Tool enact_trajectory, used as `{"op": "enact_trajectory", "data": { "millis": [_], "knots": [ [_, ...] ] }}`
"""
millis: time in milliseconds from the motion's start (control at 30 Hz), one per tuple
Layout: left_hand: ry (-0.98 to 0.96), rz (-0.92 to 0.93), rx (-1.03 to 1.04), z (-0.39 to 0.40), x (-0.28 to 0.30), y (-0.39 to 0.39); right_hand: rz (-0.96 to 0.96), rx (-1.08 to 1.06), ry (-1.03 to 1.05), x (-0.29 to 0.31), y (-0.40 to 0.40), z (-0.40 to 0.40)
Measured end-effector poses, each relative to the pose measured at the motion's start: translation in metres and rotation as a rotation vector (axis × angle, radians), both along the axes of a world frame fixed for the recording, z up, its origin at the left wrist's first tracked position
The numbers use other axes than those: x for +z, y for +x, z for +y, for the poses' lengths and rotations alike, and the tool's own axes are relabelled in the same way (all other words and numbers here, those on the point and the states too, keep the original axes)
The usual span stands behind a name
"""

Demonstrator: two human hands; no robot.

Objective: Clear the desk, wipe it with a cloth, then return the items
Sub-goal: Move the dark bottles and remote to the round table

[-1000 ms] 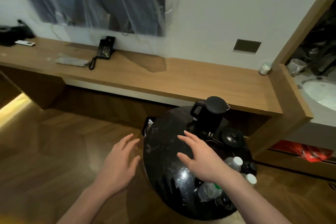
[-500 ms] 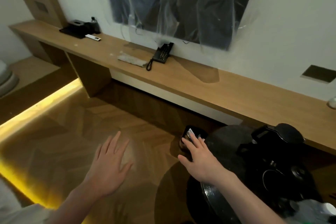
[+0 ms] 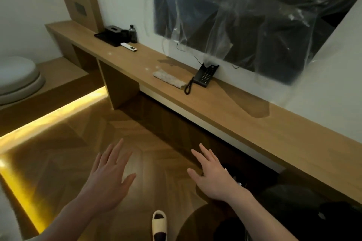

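Head view: both the left hand (image 3: 109, 178) and the right hand (image 3: 213, 176) are held out over the floor with fingers spread, grasping nothing, while the cloth (image 3: 169, 79) is seen lying on the desk (image 3: 244, 123) just beside the telephone (image 3: 205, 76).

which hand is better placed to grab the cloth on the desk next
Right, probably: the right hand hovers open nearer the desk edge, while the left hand is farther out. The cloth lies beside the phone.
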State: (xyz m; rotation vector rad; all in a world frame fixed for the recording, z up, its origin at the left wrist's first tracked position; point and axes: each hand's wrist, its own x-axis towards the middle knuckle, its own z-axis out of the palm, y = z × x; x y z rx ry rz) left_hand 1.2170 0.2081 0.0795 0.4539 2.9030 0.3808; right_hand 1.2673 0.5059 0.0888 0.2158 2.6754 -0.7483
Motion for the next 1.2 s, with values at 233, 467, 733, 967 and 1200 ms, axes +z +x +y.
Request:
{"op": "enact_trajectory", "data": {
  "millis": [233, 467, 733, 967, 1200],
  "knots": [
    [0.024, 0.020, 0.059, -0.011, 0.014, -0.113, -0.033, 0.064, -0.039, -0.006, -0.133, -0.007],
    [0.004, 0.044, 0.142, -0.025, 0.016, -0.203, 0.019, 0.177, -0.017, -0.002, -0.251, -0.019],
    [-0.040, 0.033, 0.210, -0.060, 0.018, -0.304, 0.048, 0.225, 0.007, 0.009, -0.362, -0.051],
    [-0.063, 0.070, 0.174, -0.107, 0.017, -0.428, 0.026, 0.182, 0.054, 0.013, -0.479, -0.104],
    [-0.086, 0.071, 0.092, -0.167, 0.030, -0.561, 0.043, 0.107, 0.046, 0.021, -0.598, -0.169]
  ]
}}
